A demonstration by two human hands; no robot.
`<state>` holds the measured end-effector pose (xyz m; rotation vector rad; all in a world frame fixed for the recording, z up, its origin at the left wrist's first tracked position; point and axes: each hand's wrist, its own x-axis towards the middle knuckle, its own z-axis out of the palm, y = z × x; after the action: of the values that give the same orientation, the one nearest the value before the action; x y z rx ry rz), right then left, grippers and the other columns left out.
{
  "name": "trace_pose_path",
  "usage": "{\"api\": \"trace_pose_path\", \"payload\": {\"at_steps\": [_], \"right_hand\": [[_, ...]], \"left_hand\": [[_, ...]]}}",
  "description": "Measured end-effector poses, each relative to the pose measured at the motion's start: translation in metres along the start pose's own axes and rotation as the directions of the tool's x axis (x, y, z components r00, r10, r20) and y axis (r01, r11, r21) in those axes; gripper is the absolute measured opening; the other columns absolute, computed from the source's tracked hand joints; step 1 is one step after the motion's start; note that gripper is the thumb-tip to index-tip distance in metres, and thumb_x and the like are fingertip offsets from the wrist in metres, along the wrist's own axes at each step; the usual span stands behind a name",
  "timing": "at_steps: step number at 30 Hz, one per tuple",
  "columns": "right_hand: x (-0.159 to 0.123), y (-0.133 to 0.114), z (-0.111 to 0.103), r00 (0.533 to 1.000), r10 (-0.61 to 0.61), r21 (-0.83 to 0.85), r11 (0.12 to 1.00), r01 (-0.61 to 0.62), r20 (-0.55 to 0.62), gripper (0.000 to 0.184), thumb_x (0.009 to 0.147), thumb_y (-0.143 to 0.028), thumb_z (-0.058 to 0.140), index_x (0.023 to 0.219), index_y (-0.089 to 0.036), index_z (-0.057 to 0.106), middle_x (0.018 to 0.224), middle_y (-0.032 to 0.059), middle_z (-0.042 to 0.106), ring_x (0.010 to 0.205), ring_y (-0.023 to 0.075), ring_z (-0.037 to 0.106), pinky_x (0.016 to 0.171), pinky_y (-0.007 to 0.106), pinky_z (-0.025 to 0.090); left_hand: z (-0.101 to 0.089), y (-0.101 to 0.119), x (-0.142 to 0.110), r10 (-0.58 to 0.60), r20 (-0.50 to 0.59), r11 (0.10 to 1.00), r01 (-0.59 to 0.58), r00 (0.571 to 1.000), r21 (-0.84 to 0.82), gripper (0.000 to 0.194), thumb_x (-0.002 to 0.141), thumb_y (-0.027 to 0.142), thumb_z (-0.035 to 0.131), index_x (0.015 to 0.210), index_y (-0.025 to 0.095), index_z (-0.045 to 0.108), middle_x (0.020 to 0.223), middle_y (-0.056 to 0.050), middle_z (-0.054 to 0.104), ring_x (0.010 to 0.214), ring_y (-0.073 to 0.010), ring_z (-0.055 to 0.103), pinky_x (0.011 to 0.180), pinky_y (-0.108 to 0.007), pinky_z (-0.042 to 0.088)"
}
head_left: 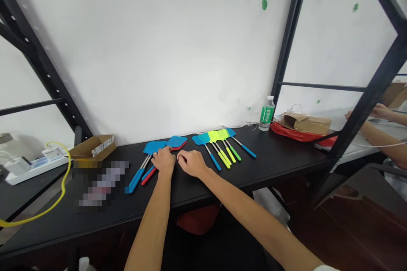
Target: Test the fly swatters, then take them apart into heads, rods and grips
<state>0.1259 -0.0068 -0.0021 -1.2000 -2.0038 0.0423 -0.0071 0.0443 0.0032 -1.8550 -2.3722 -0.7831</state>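
My left hand (164,161) is closed over the shafts of a red-handled fly swatter (149,176) and a blue one. Their blue and red heads (177,142) show just beyond my knuckles. My right hand (192,163) is curled close beside it, thumb and fingers together; anything between them is hidden. Left of my hands lie blue fly swatters (136,180) with metal shafts, heads toward the wall. Fanned out to the right are several more, including a blue one (214,161), yellow ones (225,159), a green one (235,153) and another blue one (248,150).
A water bottle (266,114) stands by the wall. An open cardboard box (93,149) sits at the left, near a power strip (38,168) and yellow cable (64,178). Black frame posts (288,38) flank the black table (203,186). Another person's arms (381,131) show at right.
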Motion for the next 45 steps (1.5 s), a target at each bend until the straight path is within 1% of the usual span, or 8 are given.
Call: {"api": "trace_pose_path", "payload": {"at_steps": [8, 15, 19, 23, 29, 33, 36, 45], "right_hand": [[0.005, 0.008, 0.004, 0.990, 0.138, 0.082, 0.987, -0.140, 0.029, 0.024, 0.089, -0.024, 0.050, 0.091, -0.028, 0.073, 0.076, -0.0014, 0.072, 0.068, 0.0160, 0.061, 0.064, 0.025, 0.034], [0.013, 0.025, 0.016, 0.968, 0.249, 0.321, 0.915, -0.245, 0.030, 0.022, 0.089, -0.024, 0.051, 0.088, -0.024, 0.073, 0.064, -0.0009, 0.068, 0.068, 0.0162, 0.063, 0.067, 0.024, 0.039], [0.018, 0.035, 0.022, 0.950, 0.313, 0.553, 0.789, -0.269, 0.015, 0.024, 0.091, -0.031, 0.050, 0.094, -0.020, 0.071, 0.055, -0.0021, 0.063, 0.054, 0.0135, 0.058, 0.061, 0.024, 0.042], [0.022, 0.043, 0.025, 0.925, 0.380, 0.718, 0.636, -0.282, 0.027, 0.031, 0.089, -0.040, 0.053, 0.106, -0.018, 0.068, 0.054, -0.0035, 0.061, 0.041, 0.0105, 0.049, 0.048, 0.022, 0.038], [0.024, 0.049, 0.023, 0.870, 0.489, 0.908, 0.334, -0.254, 0.063, 0.039, 0.082, -0.053, 0.060, 0.098, -0.018, 0.063, 0.054, -0.0048, 0.056, 0.039, 0.0083, 0.043, 0.036, 0.020, 0.027], [0.024, 0.051, 0.021, 0.874, 0.484, 0.944, 0.265, -0.197, 0.047, 0.038, 0.076, -0.055, 0.068, 0.077, -0.018, 0.059, 0.054, -0.0054, 0.051, 0.040, 0.0064, 0.040, 0.037, 0.020, 0.025], [0.025, 0.053, 0.021, 0.862, 0.505, 0.956, 0.230, -0.179, 0.040, 0.041, 0.074, -0.055, 0.070, 0.068, -0.018, 0.055, 0.052, -0.0061, 0.047, 0.040, 0.0056, 0.037, 0.038, 0.020, 0.024], [0.026, 0.054, 0.022, 0.812, 0.580, 0.950, 0.285, -0.129, -0.064, 0.041, 0.072, -0.055, 0.069, 0.064, -0.018, 0.054, 0.050, -0.0064, 0.045, 0.042, 0.0064, 0.036, 0.041, 0.022, 0.027]], "left_hand": [[-0.005, 0.000, -0.002, 0.060, -0.157, 0.997, -0.068, 0.986, -0.047, 0.048, 0.082, 0.009, 0.048, 0.126, 0.021, 0.063, 0.112, -0.016, 0.068, 0.110, -0.0349, 0.057, 0.087, -0.043, 0.041], [-0.007, 0.009, -0.004, 0.230, -0.329, 0.940, -0.297, 0.916, -0.169, 0.043, 0.094, 0.017, 0.038, 0.131, 0.019, 0.060, 0.117, -0.014, 0.068, 0.110, -0.0317, 0.058, 0.087, -0.041, 0.045], [-0.005, 0.015, -0.008, 0.327, -0.321, 0.894, -0.401, 0.889, -0.199, 0.042, 0.096, 0.020, 0.037, 0.131, 0.022, 0.060, 0.120, -0.011, 0.068, 0.108, -0.0292, 0.061, 0.084, -0.038, 0.047], [-0.004, 0.020, -0.013, 0.459, -0.332, 0.827, -0.533, 0.824, -0.178, 0.038, 0.096, 0.021, 0.040, 0.127, 0.023, 0.063, 0.118, -0.008, 0.069, 0.106, -0.0266, 0.062, 0.084, -0.035, 0.047], [-0.003, 0.027, -0.019, 0.580, -0.348, 0.737, -0.657, 0.736, -0.160, 0.028, 0.093, 0.022, 0.049, 0.116, 0.024, 0.065, 0.112, -0.006, 0.070, 0.104, -0.0235, 0.062, 0.082, -0.030, 0.046], [-0.004, 0.029, -0.021, 0.600, -0.315, 0.731, -0.664, 0.736, -0.157, 0.022, 0.094, 0.027, 0.051, 0.110, 0.024, 0.066, 0.103, -0.005, 0.071, 0.094, -0.0214, 0.064, 0.074, -0.029, 0.044], [-0.004, 0.029, -0.021, 0.584, -0.273, 0.749, -0.637, 0.765, -0.183, 0.022, 0.093, 0.032, 0.053, 0.111, 0.025, 0.065, 0.097, -0.003, 0.072, 0.087, -0.0193, 0.065, 0.068, -0.027, 0.042], [-0.005, 0.031, -0.021, 0.588, -0.095, 0.780, -0.594, 0.803, -0.194, 0.028, 0.096, 0.041, 0.047, 0.111, 0.024, 0.064, 0.091, -0.003, 0.076, 0.084, -0.0222, 0.069, 0.065, -0.028, 0.039]]}}
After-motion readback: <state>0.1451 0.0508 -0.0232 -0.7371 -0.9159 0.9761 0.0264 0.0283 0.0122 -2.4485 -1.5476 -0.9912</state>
